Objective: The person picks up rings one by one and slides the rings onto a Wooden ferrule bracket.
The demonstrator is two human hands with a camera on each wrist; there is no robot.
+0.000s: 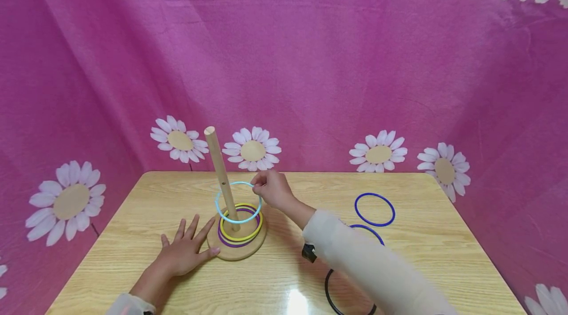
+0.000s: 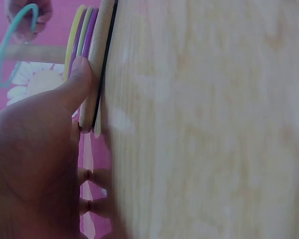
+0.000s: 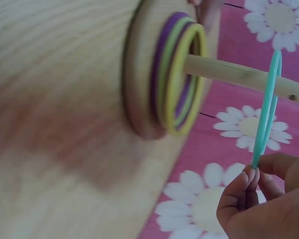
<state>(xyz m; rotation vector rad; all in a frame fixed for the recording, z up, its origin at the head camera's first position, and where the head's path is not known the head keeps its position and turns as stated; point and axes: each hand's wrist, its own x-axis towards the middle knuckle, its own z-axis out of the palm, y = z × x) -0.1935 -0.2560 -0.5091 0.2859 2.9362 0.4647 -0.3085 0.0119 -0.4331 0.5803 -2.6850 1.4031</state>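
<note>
A wooden post (image 1: pixel 217 155) rises from a round wooden base (image 1: pixel 238 257). Yellow (image 3: pixel 203 42), light green (image 3: pixel 164 79) and purple (image 3: pixel 156 64) rings are stacked around its foot. My right hand (image 1: pixel 273 190) pinches a turquoise ring (image 3: pixel 265 112) at its far right edge between thumb and fingertips. That ring encircles the post and hangs above the stack, below the post's top. On the near left, my left hand (image 1: pixel 182 255) lies with fingers spread, its thumb touching the rim of the base and its fingertips close to the base's left side.
To the right on the wooden table (image 1: pixel 284 265) lies a blue ring (image 1: pixel 370 193). Another blue ring (image 1: pixel 370 229) and a black ring (image 1: pixel 327 285) lie partly hidden beneath my right sleeve (image 1: pixel 368 261). A pink flowered cloth (image 1: pixel 310 83) hangs behind and at both sides.
</note>
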